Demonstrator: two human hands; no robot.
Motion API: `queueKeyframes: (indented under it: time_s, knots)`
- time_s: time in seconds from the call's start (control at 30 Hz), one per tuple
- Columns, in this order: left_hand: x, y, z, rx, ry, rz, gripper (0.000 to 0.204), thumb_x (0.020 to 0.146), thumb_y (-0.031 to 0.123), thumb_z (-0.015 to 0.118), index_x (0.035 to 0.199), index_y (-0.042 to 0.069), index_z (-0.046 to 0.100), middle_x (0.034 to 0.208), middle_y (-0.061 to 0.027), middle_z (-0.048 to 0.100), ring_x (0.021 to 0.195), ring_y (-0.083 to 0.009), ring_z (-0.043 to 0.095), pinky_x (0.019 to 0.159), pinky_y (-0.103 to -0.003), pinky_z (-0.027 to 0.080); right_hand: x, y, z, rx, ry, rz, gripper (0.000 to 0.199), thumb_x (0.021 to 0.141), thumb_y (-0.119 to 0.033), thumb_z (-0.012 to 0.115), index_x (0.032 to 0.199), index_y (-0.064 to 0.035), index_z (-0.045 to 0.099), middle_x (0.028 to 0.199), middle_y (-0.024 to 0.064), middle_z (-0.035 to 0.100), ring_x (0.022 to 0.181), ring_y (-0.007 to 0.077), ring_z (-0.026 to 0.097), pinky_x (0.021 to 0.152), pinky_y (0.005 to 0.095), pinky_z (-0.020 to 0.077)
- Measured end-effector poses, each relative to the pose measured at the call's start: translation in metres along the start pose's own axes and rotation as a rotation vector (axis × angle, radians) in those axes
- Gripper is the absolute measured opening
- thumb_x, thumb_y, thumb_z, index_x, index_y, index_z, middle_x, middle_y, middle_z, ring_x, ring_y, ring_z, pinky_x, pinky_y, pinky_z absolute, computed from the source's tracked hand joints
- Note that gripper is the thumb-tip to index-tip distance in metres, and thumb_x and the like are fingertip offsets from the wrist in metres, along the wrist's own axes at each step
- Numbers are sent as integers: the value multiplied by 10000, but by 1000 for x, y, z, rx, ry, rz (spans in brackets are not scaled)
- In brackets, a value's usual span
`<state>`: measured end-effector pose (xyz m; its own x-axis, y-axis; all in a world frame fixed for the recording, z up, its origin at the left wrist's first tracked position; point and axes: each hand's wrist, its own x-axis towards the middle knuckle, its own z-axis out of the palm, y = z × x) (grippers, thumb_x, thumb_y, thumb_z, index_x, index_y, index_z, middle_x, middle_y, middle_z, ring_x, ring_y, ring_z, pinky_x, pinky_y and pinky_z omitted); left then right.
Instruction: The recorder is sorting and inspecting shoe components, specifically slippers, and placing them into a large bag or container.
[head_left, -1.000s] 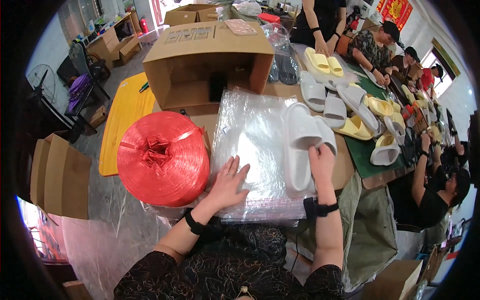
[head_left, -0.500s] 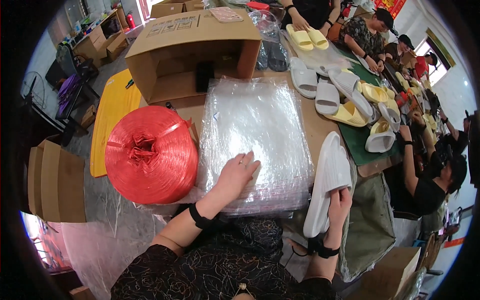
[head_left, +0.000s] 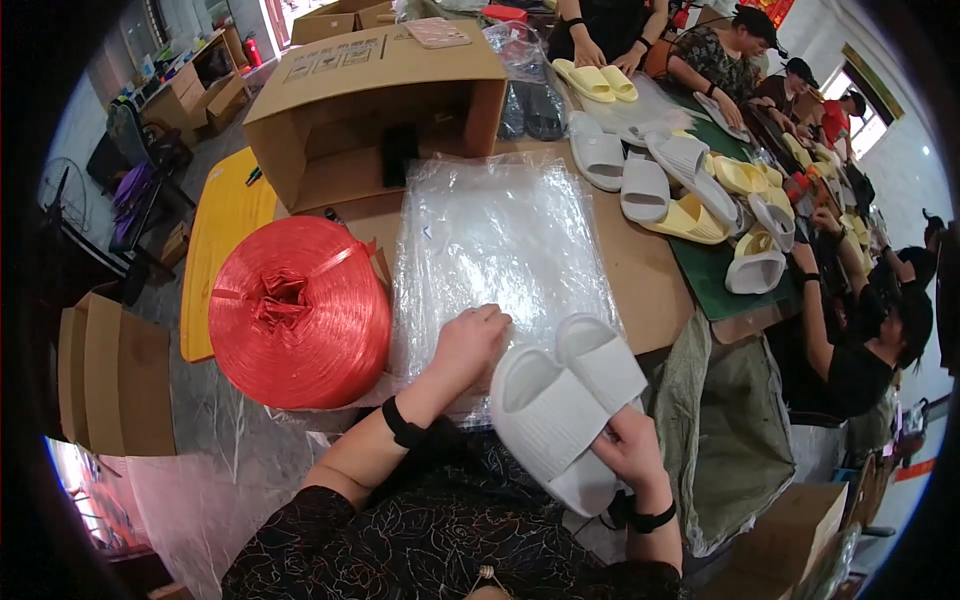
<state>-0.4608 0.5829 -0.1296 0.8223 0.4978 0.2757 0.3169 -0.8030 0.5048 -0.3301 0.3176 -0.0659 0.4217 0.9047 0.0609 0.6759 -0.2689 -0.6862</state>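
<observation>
My right hand [head_left: 632, 448] grips a pair of white slide slippers [head_left: 548, 415], tilted above the front right of a stack of clear plastic bags [head_left: 500, 230]. Its thumb lies over the near slipper, and the other fingers are partly hidden behind the pair. On the bags rests my left hand [head_left: 468, 348], its fingers curled together close to the slippers' toes. Whether they pinch the top bag is hidden by the hand. Left of the stack sits a big roll of red plastic twine [head_left: 340, 345].
Behind the bags a cardboard box [head_left: 375, 60] lies open toward me, with a phone [head_left: 440, 32] on top. Grey and yellow slippers [head_left: 690, 215] spread to the right along a green mat [head_left: 715, 275], where several co-workers handle slippers. A grey-green sack [head_left: 740, 430] hangs at the right.
My right hand has brought the slippers from the table's right side leftward over the bags, turning them so both show. My left hand's fingers have curled from lying outstretched.
</observation>
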Motion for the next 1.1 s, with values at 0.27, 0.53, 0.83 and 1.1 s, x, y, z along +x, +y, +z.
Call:
queueKeyframes:
  time_s: [0.27,0.53,0.83,1.1]
  knots:
    - [8,23,-29,-307,133,-119,109,838,142,656,916,110,725,945,-75,649,795,-268,639,719,-355,513,1,-7,6,-225,0,52,231,828,-224,663,865,-9,586,817,184,597,725,386,603,621,454,479]
    - [-14,52,-31,-275,78,369,187,790,95,670,977,84,677,866,-71,580,835,-270,552,739,-363,481,35,-16,41,-253,113,51,256,843,-225,652,773,-10,531,745,182,565,674,393,587,603,474,469]
    - [-33,68,-54,-422,16,480,236,818,85,673,1052,112,674,912,-60,572,855,-261,567,742,-353,488,135,19,81,-313,303,57,356,867,-259,654,1074,12,551,938,213,587,851,414,594,705,485,478]
    - [-34,33,-67,-376,90,195,286,796,208,720,1060,105,680,956,-91,595,920,-285,557,821,-376,484,78,-40,45,118,-240,-33,572,860,-311,683,1276,45,516,942,154,605,845,283,601,754,378,482]
